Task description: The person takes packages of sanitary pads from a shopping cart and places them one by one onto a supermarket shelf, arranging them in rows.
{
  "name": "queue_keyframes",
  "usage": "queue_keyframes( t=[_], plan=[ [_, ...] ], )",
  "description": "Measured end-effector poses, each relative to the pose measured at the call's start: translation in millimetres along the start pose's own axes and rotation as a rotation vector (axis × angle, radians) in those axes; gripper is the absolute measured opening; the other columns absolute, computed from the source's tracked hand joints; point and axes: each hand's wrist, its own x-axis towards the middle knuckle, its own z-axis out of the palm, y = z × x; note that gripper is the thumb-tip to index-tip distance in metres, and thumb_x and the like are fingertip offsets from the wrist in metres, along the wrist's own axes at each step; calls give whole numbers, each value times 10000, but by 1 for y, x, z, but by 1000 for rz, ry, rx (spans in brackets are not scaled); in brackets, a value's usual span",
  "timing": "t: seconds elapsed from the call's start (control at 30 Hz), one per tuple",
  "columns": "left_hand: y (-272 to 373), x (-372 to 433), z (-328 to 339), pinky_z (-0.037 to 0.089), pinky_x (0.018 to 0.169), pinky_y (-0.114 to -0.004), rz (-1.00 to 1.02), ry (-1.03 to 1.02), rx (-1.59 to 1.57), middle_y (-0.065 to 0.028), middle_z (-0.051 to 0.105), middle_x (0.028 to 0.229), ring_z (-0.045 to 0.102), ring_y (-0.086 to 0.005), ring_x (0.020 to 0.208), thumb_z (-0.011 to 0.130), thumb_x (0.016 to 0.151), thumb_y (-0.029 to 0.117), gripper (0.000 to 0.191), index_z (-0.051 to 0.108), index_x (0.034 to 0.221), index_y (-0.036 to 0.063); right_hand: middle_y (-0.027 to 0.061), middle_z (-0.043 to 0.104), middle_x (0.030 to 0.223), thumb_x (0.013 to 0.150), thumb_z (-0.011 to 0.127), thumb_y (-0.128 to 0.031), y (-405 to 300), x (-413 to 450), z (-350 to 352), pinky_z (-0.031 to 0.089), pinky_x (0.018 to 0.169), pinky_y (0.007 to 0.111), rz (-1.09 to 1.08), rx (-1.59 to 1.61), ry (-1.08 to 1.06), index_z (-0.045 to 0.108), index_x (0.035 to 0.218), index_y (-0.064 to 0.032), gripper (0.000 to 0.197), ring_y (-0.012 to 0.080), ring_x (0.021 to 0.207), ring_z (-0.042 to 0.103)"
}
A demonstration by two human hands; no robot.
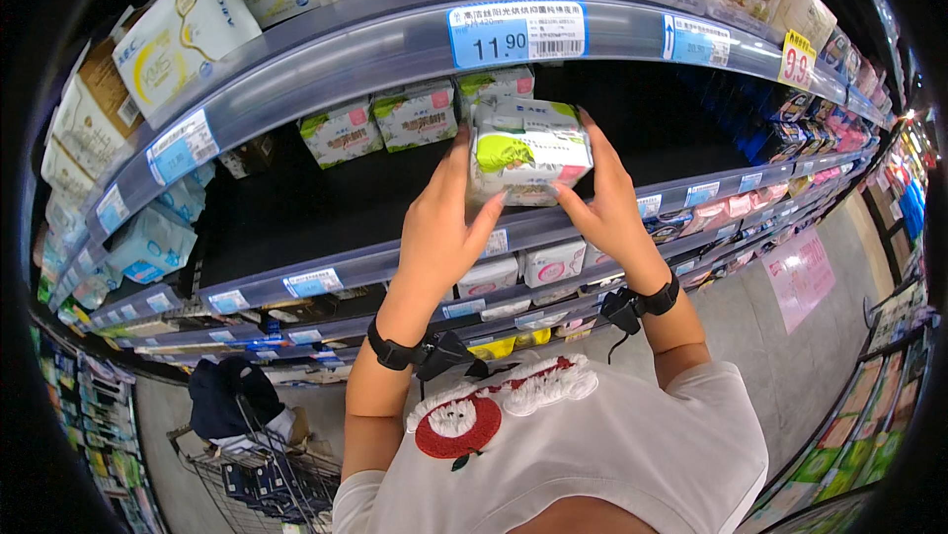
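Observation:
Between my two hands is a white and green pack of sanitary pads [529, 152], which looks like a small stack. My left hand [448, 208] grips its left side, thumb at the lower front. On its right side my right hand [603, 186] presses with the thumb in front and the fingers behind. The packs are at the front of a dark shelf [296, 212]; whether they rest on it I cannot tell. Just left and behind stand matching packs, one [415, 117] near my left fingers and another [341, 132] farther left.
Above my hands runs a shelf edge with a large price tag [518, 34]. Lower shelves hold more packs [554, 263]. A wire shopping cart [259, 460] with dark boxes and dark cloth stands at lower left. A pink poster [800, 278] lies on the grey floor [729, 326].

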Motion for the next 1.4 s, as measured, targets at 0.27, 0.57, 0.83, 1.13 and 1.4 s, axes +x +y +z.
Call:
queue_keyframes(
  t=[0.27,0.57,0.83,1.13,1.4],
  plan=[
    [-34,24,14,487,764,-385,-113,-144,236,-250,518,1100,548,-376,949,579,768,221,674,271,1299,-57,223,536,1017,709,632,-137,22,28,24,411,783,412,108,-169,-47,372,1246,16,616,369,892,488],
    [-31,29,14,487,746,-386,-47,-155,70,-252,305,1321,589,-328,831,614,736,135,559,438,1266,141,148,445,1167,684,637,32,29,22,34,507,581,269,132,60,98,518,1120,-48,459,164,688,607],
    [-36,29,18,482,772,-394,-37,-143,44,-279,272,1333,579,-353,916,572,738,88,380,528,1115,86,162,441,1184,692,632,18,33,23,35,508,664,292,125,78,33,524,1132,-97,468,193,718,625],
    [-32,25,17,487,759,-402,19,-38,245,-273,323,1294,563,-364,928,610,716,167,383,545,1083,83,162,465,1182,690,627,-44,34,17,32,502,654,310,81,-45,73,500,1156,-122,489,239,778,606],
    [7,-34,-11,388,911,-370,-24,250,23,-195,399,1270,476,-310,1106,555,756,90,412,492,1155,6,163,568,1003,643,590,-22,18,-5,26,450,727,354,-319,-84,399,581,991,10,349,309,830,556]
  ],
)
